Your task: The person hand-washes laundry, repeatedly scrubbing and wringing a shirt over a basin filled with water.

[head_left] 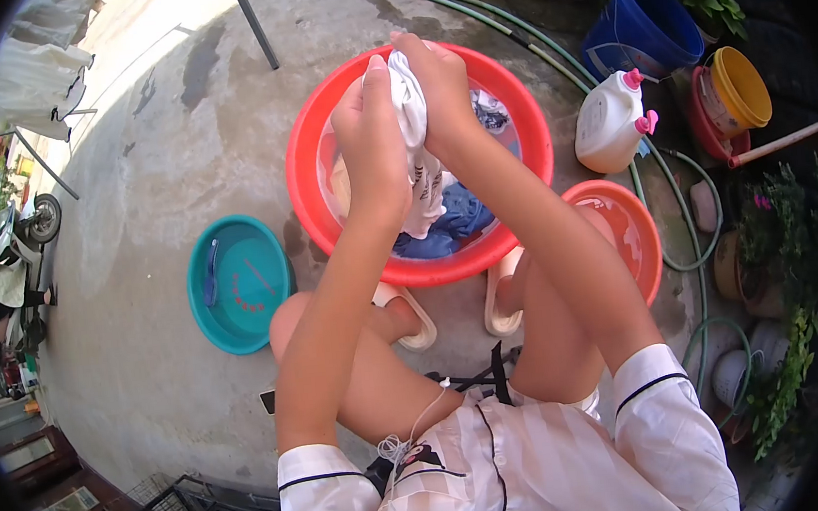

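Between my two raised hands is a white garment with dark lettering, its lower end hanging into the big red basin. My left hand is closed on the cloth's left side. On the other side my right hand grips the same cloth, its fingers partly hidden. Below them in the basin lie a blue piece of clothing and a dark patterned cloth in water.
A teal basin with a blue-handled brush stands left. Right are a smaller red basin, a detergent jug, a blue bucket, a yellow bucket and a green hose. A scooter is far left.
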Action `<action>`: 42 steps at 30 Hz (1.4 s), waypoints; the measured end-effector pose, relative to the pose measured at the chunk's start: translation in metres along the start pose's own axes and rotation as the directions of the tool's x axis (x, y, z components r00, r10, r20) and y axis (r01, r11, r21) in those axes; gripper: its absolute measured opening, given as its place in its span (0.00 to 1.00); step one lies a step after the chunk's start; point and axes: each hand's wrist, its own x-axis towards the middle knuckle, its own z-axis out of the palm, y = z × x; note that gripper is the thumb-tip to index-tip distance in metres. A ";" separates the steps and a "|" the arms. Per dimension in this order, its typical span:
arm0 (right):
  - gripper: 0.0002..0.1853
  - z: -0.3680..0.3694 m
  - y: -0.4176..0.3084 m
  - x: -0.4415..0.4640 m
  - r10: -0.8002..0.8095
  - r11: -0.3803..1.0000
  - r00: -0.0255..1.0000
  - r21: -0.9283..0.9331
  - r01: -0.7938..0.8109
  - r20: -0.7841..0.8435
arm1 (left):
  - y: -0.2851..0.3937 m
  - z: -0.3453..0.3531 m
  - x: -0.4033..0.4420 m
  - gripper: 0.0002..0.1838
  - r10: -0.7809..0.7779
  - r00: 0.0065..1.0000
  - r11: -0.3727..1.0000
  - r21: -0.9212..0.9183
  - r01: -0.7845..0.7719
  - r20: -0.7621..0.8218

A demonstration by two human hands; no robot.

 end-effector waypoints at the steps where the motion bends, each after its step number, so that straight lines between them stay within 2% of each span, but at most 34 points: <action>1: 0.09 0.004 -0.001 -0.005 -0.014 1.000 1.000 0.000 0.014 -0.004 | 0.005 -0.002 0.003 0.15 -0.033 0.999 0.999 -0.021 0.032 -0.029; 4: 0.14 0.017 -0.005 -0.024 -0.155 0.958 0.979 -0.220 0.182 0.135 | 0.006 -0.021 0.026 0.14 0.000 0.999 0.994 -0.107 -0.005 -0.054; 6: 0.15 0.022 0.004 -0.036 -0.199 0.930 0.952 -0.262 0.258 0.232 | 0.008 -0.029 0.040 0.13 -0.028 0.989 0.994 -0.111 0.012 -0.148; 7: 0.15 0.022 0.009 -0.039 -0.217 0.913 0.936 -0.281 0.295 0.278 | 0.006 -0.035 0.045 0.14 -0.027 0.990 0.994 -0.108 0.012 -0.138; 8: 0.15 0.019 0.013 -0.040 -0.229 0.837 0.919 -0.417 0.355 0.322 | 0.003 -0.040 0.049 0.14 -0.025 0.991 0.994 -0.105 0.012 -0.128; 10: 0.15 0.018 0.015 -0.036 -0.199 0.883 0.937 -0.363 0.298 0.287 | 0.003 -0.038 0.046 0.15 -0.077 0.986 0.992 -0.110 0.061 -0.148; 11: 0.15 0.020 0.013 -0.035 -0.182 0.903 0.945 -0.334 0.270 0.270 | 0.002 -0.033 0.041 0.14 -0.055 0.989 0.995 -0.095 0.042 -0.138; 13: 0.13 0.017 0.007 -0.025 -0.147 0.963 0.976 -0.203 0.179 0.163 | 0.001 -0.023 0.032 0.13 -0.009 0.993 0.998 -0.065 0.001 -0.115; 14: 0.13 0.012 0.005 -0.015 -0.111 0.980 0.987 -0.154 0.128 0.115 | 0.002 -0.020 0.027 0.13 -0.039 0.994 0.998 -0.058 0.034 -0.097; 17: 0.12 0.007 -0.003 -0.005 0.003 1.000 0.999 -0.003 -0.003 0.038 | -0.001 -0.008 0.006 0.14 0.029 0.999 0.999 0.022 -0.029 0.018; 19: 0.12 0.007 -0.003 -0.009 0.037 0.999 0.999 0.032 -0.037 0.006 | -0.002 -0.007 0.006 0.14 0.015 1.000 1.000 -0.017 -0.015 -0.002; 20: 0.12 0.008 -0.002 -0.011 -0.004 1.000 1.000 0.015 0.004 0.019 | -0.002 -0.010 0.011 0.14 -0.009 1.000 0.999 -0.045 0.008 -0.021; 23: 0.13 0.015 0.001 -0.027 -0.174 0.959 0.970 -0.194 0.205 0.167 | 0.008 -0.021 0.028 0.13 -0.021 0.996 0.996 -0.090 0.013 -0.085; 24: 0.13 0.016 0.002 -0.032 -0.161 0.936 0.962 -0.274 0.220 0.222 | 0.011 -0.023 0.031 0.13 -0.015 0.994 0.995 -0.100 0.005 -0.106; 27: 0.14 0.021 0.000 -0.039 -0.159 0.948 0.961 -0.236 0.212 0.225 | 0.014 -0.026 0.039 0.13 -0.052 0.987 0.992 -0.122 0.034 -0.149; 28: 0.14 0.021 -0.001 -0.034 -0.140 0.967 0.972 -0.184 0.175 0.187 | 0.010 -0.026 0.038 0.12 -0.010 0.997 0.988 -0.152 -0.003 -0.081; 31: 0.13 0.006 -0.005 -0.010 -0.041 0.999 0.996 -0.032 0.044 0.078 | 0.010 -0.016 0.032 0.12 0.032 0.998 0.996 -0.076 -0.037 -0.059; 34: 0.13 -0.005 -0.016 0.001 0.055 0.998 0.998 0.021 -0.056 0.027 | 0.015 -0.017 0.034 0.10 0.099 0.995 0.991 -0.090 -0.101 -0.034; 37: 0.16 -0.006 -0.025 -0.002 0.194 0.980 0.978 0.021 -0.197 0.079 | 0.027 -0.029 0.041 0.09 0.209 0.977 0.971 -0.110 -0.211 -0.032; 38: 0.20 -0.008 -0.025 0.002 0.255 0.967 0.961 -0.046 -0.251 0.109 | 0.032 -0.034 0.043 0.10 0.245 0.969 0.961 -0.122 -0.247 -0.032; 41: 0.23 -0.008 -0.030 -0.009 0.334 0.939 0.915 -0.163 -0.303 0.226 | 0.042 -0.050 0.046 0.11 0.360 0.931 0.921 -0.182 -0.345 0.055; 42: 0.25 -0.010 -0.030 -0.009 0.372 0.912 0.889 -0.281 -0.298 0.265 | 0.043 -0.055 0.046 0.11 0.363 0.927 0.923 -0.173 -0.344 0.091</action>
